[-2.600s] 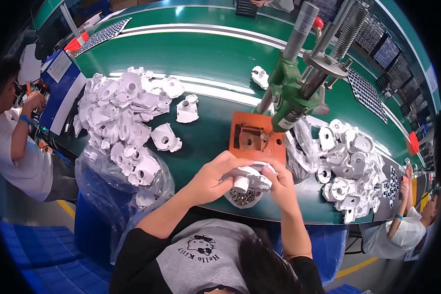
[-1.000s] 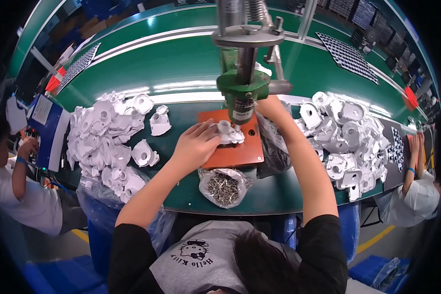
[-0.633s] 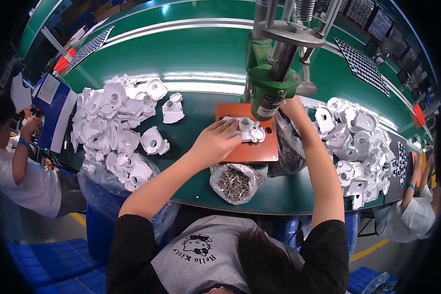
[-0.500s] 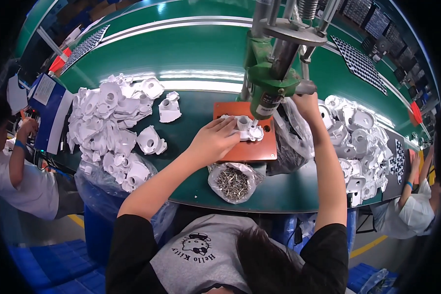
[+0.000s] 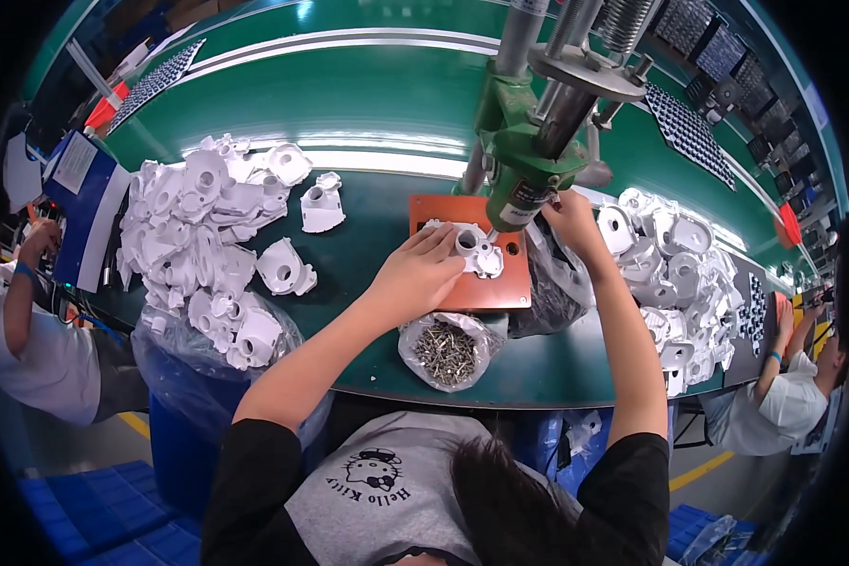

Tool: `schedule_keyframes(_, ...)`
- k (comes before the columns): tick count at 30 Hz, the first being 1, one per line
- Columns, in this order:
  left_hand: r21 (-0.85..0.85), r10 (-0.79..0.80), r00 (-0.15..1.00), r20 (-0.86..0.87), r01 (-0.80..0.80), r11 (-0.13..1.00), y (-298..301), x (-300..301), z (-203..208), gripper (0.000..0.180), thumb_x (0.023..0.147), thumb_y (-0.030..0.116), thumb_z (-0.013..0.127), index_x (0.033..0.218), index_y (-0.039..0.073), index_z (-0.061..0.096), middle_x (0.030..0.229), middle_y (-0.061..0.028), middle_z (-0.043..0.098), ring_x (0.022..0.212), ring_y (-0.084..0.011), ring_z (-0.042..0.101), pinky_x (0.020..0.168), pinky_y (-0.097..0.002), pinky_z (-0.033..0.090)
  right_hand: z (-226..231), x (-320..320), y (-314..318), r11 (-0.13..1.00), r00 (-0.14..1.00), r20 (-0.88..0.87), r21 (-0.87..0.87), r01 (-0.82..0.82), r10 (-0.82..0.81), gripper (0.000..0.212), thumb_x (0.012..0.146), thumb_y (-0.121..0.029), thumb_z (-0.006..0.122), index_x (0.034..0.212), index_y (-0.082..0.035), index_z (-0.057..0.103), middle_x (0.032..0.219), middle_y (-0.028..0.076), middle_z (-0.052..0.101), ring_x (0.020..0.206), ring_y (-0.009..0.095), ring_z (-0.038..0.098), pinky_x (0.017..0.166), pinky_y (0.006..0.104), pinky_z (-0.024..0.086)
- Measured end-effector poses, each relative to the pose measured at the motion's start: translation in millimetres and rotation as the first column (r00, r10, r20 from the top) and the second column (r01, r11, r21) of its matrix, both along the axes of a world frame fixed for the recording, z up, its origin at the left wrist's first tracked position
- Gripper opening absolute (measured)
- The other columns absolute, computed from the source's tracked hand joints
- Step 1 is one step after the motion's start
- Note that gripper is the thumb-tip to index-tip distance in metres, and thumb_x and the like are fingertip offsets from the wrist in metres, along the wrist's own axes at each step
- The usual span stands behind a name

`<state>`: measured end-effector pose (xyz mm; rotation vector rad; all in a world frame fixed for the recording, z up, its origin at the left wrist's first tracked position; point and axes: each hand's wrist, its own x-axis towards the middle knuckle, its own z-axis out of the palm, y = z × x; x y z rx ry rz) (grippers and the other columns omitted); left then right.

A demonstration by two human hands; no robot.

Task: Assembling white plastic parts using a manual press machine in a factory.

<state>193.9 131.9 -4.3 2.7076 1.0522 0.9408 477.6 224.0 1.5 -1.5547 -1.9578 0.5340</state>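
A white plastic housing [image 5: 481,257] with a round socket lies on the orange fixture plate [image 5: 472,299], beneath the tip of a green press-like machine [image 5: 524,179]. My left hand [image 5: 423,272] holds the housing from its left side, fingers laid over it and hiding part of it. My right hand [image 5: 574,226] is up beside the machine's green head, below its side handle [image 5: 594,174] and off it. Its fingers are curled together at the head's edge; what they hold, if anything, is hidden. In front of the plate, a clear bag [image 5: 488,344] holds many small metal screws [image 5: 445,353].
White housings are heaped at the left [image 5: 198,217] and at the right [image 5: 684,274]. Two single housings lie between the left heap and the plate. A crumpled plastic bag [image 5: 557,307] sits right of the plate. Co-workers sit at the far left [image 5: 38,349] and far right [image 5: 783,415].
My right hand has come off the side handle and moved down and left to the machine's head. My left hand stays on the housing. The whole view has shifted slightly.
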Motion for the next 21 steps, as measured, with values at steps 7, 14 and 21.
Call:
schedule_keyframes(7,-0.011,0.01,0.999,0.034,-0.01,1.0,-3,2,0,0.012,0.083,0.013,0.06,0.086,0.002,0.057,0.117,-0.0251,0.058,0.117,-0.0355,0.053,0.103,-0.0448,0.039,-27,-19,22,0.995,0.904,0.426,0.098,-0.021,-0.023,0.02,0.079,-0.019,0.059,0.092,-0.008,0.07,0.092,0.019,0.065,0.086,0.036,0.063,0.076,0.0454,0.05)
schedule_keyframes(14,0.017,0.078,0.997,0.028,-0.078,0.997,-6,11,-2,0.012,0.082,0.012,0.059,0.088,0.002,0.056,0.115,-0.0264,0.058,0.116,-0.038,0.053,0.103,-0.0469,0.038,-14,-1,20,0.986,0.972,0.211,0.15,0.071,-0.102,0.015,0.08,-0.014,0.057,0.086,-0.002,0.065,0.082,0.022,0.064,0.08,0.039,0.062,0.068,0.0443,0.048)
schedule_keyframes(21,0.026,0.078,0.995,0.067,-0.08,0.997,-7,9,-3,0.012,0.081,0.012,0.061,0.085,0.002,0.056,0.119,-0.0248,0.057,0.117,-0.0373,0.052,0.103,-0.0463,0.038,16,-38,-53,0.905,0.985,0.064,0.39,-0.171,0.158,0.014,0.074,-0.014,0.071,0.084,-0.004,0.069,0.093,0.012,0.062,0.089,0.028,0.062,0.079,0.0377,0.05)
